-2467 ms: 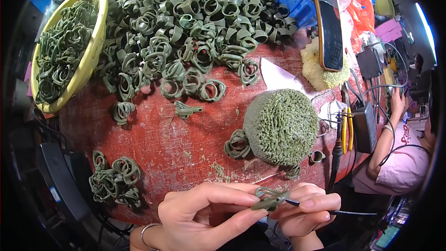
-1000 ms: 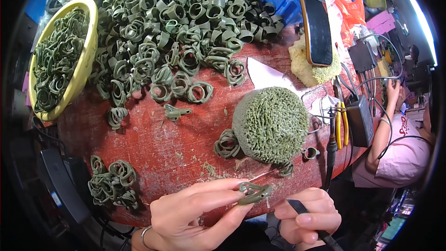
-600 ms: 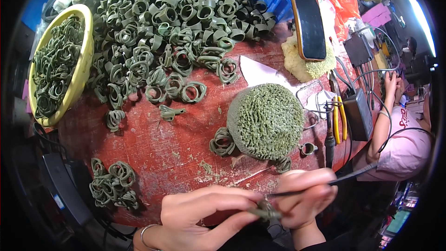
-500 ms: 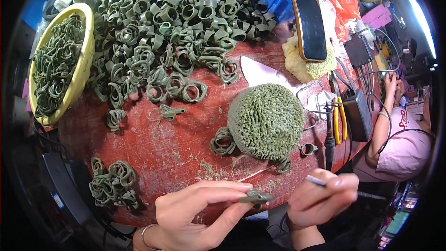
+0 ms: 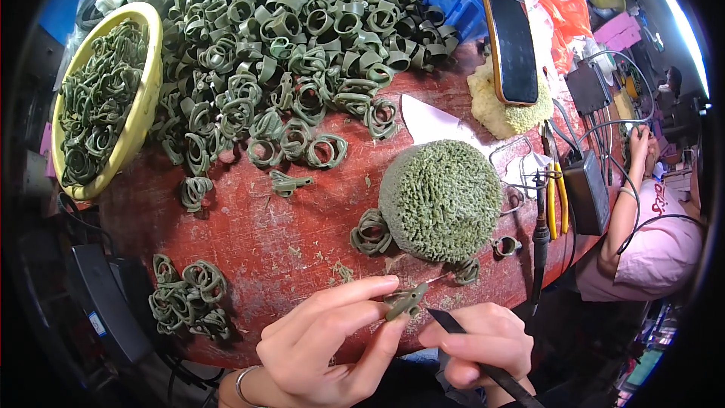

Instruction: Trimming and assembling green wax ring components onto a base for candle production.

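Between its thumb and fingers my left hand (image 5: 328, 340) pinches a small green ring piece (image 5: 406, 301) above the near edge of the red table. My right hand (image 5: 483, 344) grips a dark flat knife (image 5: 447, 323) with a slanted tip. The tip points at the ring piece and is just short of it. Beyond both hands stands a round, rough-topped green block (image 5: 445, 200). A looped green ring (image 5: 370, 232) leans at its left side, and another ring (image 5: 466, 270) lies at its near side.
A big heap of green rings (image 5: 302, 23) covers the far side. At left are a yellow basket (image 5: 149, 98) and a small ring pile (image 5: 189, 298). A phone (image 5: 513, 38) rests on a pale sponge-like block (image 5: 487, 106). Yellow-handled pliers (image 5: 557, 200), cables and a co-worker (image 5: 630, 234) are at right.
My right hand has moved left and turned, bringing the knife up to the ring piece. In my left hand the ring piece has tilted. The whole view has shifted slightly.
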The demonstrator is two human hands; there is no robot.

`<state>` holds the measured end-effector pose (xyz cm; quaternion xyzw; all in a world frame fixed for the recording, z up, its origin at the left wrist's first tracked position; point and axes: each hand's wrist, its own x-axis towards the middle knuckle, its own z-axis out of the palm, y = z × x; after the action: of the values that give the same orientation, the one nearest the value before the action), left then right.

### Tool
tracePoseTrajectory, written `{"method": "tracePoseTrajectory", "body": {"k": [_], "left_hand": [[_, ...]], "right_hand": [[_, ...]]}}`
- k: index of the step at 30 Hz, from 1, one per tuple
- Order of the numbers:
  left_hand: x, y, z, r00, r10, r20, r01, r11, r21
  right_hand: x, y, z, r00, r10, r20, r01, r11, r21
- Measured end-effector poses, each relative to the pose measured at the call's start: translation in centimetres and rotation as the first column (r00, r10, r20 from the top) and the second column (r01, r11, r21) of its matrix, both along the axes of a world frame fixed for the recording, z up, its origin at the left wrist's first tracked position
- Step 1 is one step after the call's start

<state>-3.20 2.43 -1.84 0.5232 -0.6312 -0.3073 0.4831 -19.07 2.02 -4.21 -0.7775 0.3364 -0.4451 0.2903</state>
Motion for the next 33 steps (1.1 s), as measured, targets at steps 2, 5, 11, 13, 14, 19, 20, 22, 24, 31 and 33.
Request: {"method": "tracePoseTrajectory", "body": {"k": [2, 5, 11, 13, 14, 19, 20, 22, 24, 31, 33], "left_hand": [[0.1, 0.1, 0.0, 1.0, -0.012, 0.003, 0.012, 1.0, 0.012], [0.7, 0.1, -1.0, 0.993, -0.04, -0.112, 0.047, 0.997, 0.059], [0.1, 1.3, -1.2, 0.841, 0.017, -0.541, 0.152, 0.952, 0.265], [0.0, 1.3, -1.3, 0.823, -0.016, -0.568, 0.19, 0.95, 0.248], [0.0, 1.2, -1.5, 0.821, -0.015, -0.571, 0.177, 0.957, 0.229], [-0.8, 1.2, -1.2, 0.845, 0.192, -0.499, -0.011, 0.939, 0.343], [-0.6, 1.1, -1.3, 0.834, 0.171, -0.524, 0.026, 0.937, 0.348], [-0.4, 1.0, -1.5, 0.819, 0.156, -0.553, 0.063, 0.932, 0.357], [-0.3, 1.1, -1.3, 0.826, 0.145, -0.544, 0.063, 0.936, 0.345], [-0.2, 1.0, -1.2, 0.753, 0.169, -0.637, 0.093, 0.93, 0.356], [-0.5, 1.0, -0.6, 0.698, 0.262, -0.666, 0.102, 0.884, 0.455]], "right_hand": [[-0.1, 0.0, -0.3, 0.997, 0.008, 0.081, -0.005, 1.0, -0.03], [-0.1, -0.2, -0.6, 0.984, -0.087, 0.157, 0.094, 0.995, -0.039], [0.5, -1.1, 0.8, 0.993, -0.108, -0.038, 0.108, 0.994, -0.008], [0.8, -0.6, 1.3, 0.993, -0.114, -0.01, 0.115, 0.984, 0.138], [0.8, -0.7, 1.1, 0.994, -0.112, -0.006, 0.112, 0.983, 0.148], [0.7, -1.3, 0.7, 0.992, -0.12, 0.026, 0.114, 0.979, 0.171], [0.7, -1.3, 0.7, 0.991, -0.133, 0.023, 0.126, 0.972, 0.2], [0.8, -1.2, 0.4, 0.989, -0.146, 0.036, 0.133, 0.964, 0.232], [1.1, -1.1, 0.4, 0.987, -0.151, 0.058, 0.133, 0.962, 0.24], [1.4, -0.9, 0.1, 0.987, -0.145, 0.071, 0.125, 0.964, 0.233], [1.2, -0.6, 0.0, 0.988, -0.15, 0.023, 0.142, 0.968, 0.206]]}}
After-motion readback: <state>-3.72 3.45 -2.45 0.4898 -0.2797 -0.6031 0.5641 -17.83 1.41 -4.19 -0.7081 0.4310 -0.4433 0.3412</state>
